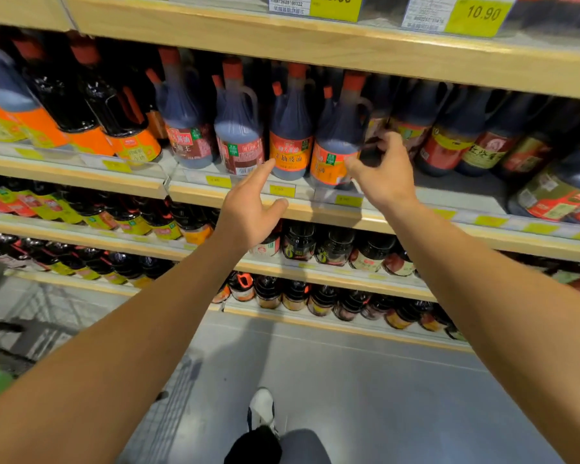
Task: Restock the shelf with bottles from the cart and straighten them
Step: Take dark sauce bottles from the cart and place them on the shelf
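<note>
Dark sauce bottles with red caps and orange labels stand in a row on the wooden shelf (255,200). My right hand (384,174) curls around the right side of one orange-labelled bottle (337,135), thumb on its label and fingers at its handle side. My left hand (252,209) is spread open, its fingertips touching the lower label of the neighbouring orange-labelled bottle (290,128). Both bottles stand upright at the shelf's front edge. The cart (31,316) is only partly visible at lower left.
To the left stand red-labelled bottles (236,128) and larger orange-labelled jugs (128,112). Red and yellow labelled bottles (449,135) fill the right. An upper shelf board (315,45) hangs close above the caps. Lower shelves hold smaller bottles. My shoe (262,408) is on the grey floor.
</note>
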Available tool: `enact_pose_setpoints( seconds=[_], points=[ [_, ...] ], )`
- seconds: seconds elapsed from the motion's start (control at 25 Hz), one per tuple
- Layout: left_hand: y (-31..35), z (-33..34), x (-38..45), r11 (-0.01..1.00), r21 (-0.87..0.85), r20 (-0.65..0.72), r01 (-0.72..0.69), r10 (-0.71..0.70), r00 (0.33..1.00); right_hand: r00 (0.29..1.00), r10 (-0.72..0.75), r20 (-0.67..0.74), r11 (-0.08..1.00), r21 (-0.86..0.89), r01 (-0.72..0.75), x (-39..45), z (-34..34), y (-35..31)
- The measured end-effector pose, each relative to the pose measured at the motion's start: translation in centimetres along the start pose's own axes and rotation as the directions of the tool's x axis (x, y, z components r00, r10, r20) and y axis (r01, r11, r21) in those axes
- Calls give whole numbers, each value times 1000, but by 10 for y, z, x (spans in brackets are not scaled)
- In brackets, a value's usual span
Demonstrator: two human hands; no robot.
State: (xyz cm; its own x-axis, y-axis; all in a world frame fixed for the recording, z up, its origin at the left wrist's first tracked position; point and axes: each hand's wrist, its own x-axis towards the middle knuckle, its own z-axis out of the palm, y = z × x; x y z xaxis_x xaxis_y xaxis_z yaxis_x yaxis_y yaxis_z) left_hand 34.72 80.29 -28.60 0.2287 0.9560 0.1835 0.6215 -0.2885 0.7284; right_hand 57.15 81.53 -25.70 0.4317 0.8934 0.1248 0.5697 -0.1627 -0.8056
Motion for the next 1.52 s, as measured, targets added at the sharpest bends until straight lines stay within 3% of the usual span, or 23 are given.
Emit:
enact_pose_setpoints(
  seconds=[0.12, 0.28, 0.56, 0.84, 1.0, 1.24, 1.52],
  points=[
    [19, -19, -54, 1000, -11, -21, 16, -16, 1000, 988, -55, 144, 997, -47, 63, -78, -23, 3],
    [36, -46, -147, 989, 149, -68, -27, 37, 997, 926, -146, 349, 971, -128, 201, -175, -47, -9],
    [37, -124, -301, 932, 136, -140, 335, -316, 938, 716, -341, 609, 883, -53, 466, -294, -23, -81],
    [-42, -244, -441, 831, 109, -347, 545, -482, 805, 418, -466, 779, 745, 91, 661, -409, 98, -184],
    [-94, -322, -506, 778, 28, -428, 627, -558, 711, 295, -507, 810, 683, 168, 711, -473, 180, -246],
    [-166, -418, -576, 674, 16, -538, 739, -617, 574, 170, -528, 832, 616, 238, 751, -544, 280, -326],
    [-235, -472, -586, 596, -70, -587, 800, -673, 450, 40, -489, 871, 582, 292, 759, -551, 389, -362]
  ],
)
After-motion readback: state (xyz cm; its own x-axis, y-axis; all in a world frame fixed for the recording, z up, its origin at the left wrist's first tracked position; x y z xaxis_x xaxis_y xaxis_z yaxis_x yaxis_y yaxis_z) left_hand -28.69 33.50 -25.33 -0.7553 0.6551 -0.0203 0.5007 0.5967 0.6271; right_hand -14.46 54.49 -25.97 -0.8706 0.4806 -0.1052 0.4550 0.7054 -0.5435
